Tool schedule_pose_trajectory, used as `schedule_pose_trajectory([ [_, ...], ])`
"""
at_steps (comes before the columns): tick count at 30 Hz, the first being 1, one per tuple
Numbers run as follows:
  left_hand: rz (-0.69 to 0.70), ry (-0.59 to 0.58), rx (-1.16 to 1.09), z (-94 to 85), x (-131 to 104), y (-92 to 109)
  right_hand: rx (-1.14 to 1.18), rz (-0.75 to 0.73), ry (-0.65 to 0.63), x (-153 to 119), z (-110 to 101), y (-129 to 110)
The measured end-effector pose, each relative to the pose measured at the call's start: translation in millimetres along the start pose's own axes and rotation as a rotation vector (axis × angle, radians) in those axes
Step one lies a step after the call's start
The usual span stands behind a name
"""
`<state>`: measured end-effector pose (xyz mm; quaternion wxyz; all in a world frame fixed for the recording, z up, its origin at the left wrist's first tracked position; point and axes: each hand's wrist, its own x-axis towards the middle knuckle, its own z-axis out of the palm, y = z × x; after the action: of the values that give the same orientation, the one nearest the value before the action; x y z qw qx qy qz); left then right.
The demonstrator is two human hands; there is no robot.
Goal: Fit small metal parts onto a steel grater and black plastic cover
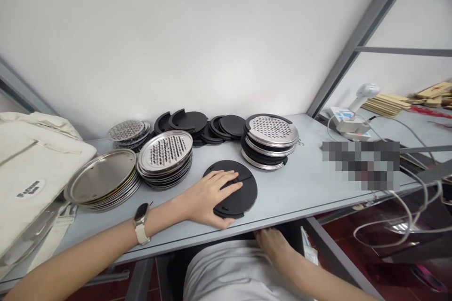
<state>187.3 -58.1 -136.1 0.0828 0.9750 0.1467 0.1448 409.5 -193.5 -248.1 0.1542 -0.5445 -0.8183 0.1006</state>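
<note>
My left hand (215, 196), with a watch on its wrist, lies over a round black plastic disc (249, 190) near the table's front edge. Its fingers are spread flat across the top, and the thumb lies by the near rim. Below the table edge, by my lap, is my right hand (271, 240); its fingers are hidden. To the disc's left stands a stack of round metal grater plates (165, 150). Behind it to the right, another stack (270, 131) mixes metal grater plates with black rings. Several black discs and rings (190, 121) lie piled against the wall.
At the left are a stack of smooth metal discs (106, 176), a small pile of perforated discs (125, 130) and a cream bag (35, 164). Rightward, past a grey frame post (339, 61), are a white scanner on a stand (365, 94), loose cables and wooden boards (383, 106).
</note>
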Motion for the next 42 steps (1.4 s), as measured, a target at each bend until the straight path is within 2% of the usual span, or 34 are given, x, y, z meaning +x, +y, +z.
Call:
schedule_pose_trajectory([
  [3,-0.080,0.036,0.038,1.0,-0.5,-0.6,-0.072,-0.205,-0.322,-3.9,-34.4,-16.8],
  [5,-0.129,0.048,0.062,2.0,-1.4,-0.8,-0.015,-0.252,-0.364,4.6,-72.3,-27.2],
  [7,-0.179,0.058,0.088,3.4,-2.1,-1.0,0.206,-0.233,-0.450,21.1,-112.8,-32.1],
  [9,-0.220,0.073,0.109,4.4,-2.5,-1.5,0.385,-0.151,-0.422,42.5,-144.7,-29.5],
  [11,-0.243,0.071,0.119,4.5,-2.9,-2.6,0.563,-0.083,-0.349,65.4,-160.7,-20.2],
  [14,-0.241,0.065,0.104,2.1,-4.2,-5.5,0.622,-0.001,-0.105,96.4,-157.2,-2.8],
  [17,-0.232,0.092,0.064,-2.2,-5.8,-9.8,0.593,-0.035,0.037,120.2,-142.8,7.7],
  [20,-0.250,0.166,-0.012,-6.7,-6.6,-16.4,0.587,-0.067,0.120,140.1,-135.9,10.1],
  [25,-0.284,0.237,-0.189,-14.7,-1.4,-28.3,0.689,-0.164,0.169,166.9,-129.3,9.4],
  [31,-0.316,0.259,-0.301,-23.2,9.1,-32.8,0.750,-0.193,0.286,167.4,-103.4,10.2],
  [37,-0.295,0.318,-0.295,-4.0,2.5,-39.0,0.638,-0.062,0.403,168.3,-88.4,15.8],
  [40,-0.292,0.355,-0.292,3.2,2.9,-41.4,0.553,-0.121,0.458,168.2,-82.7,18.7],
  [42,-0.303,0.377,-0.310,-0.4,6.0,-41.2,0.491,-0.166,0.474,167.1,-80.9,20.1],
])
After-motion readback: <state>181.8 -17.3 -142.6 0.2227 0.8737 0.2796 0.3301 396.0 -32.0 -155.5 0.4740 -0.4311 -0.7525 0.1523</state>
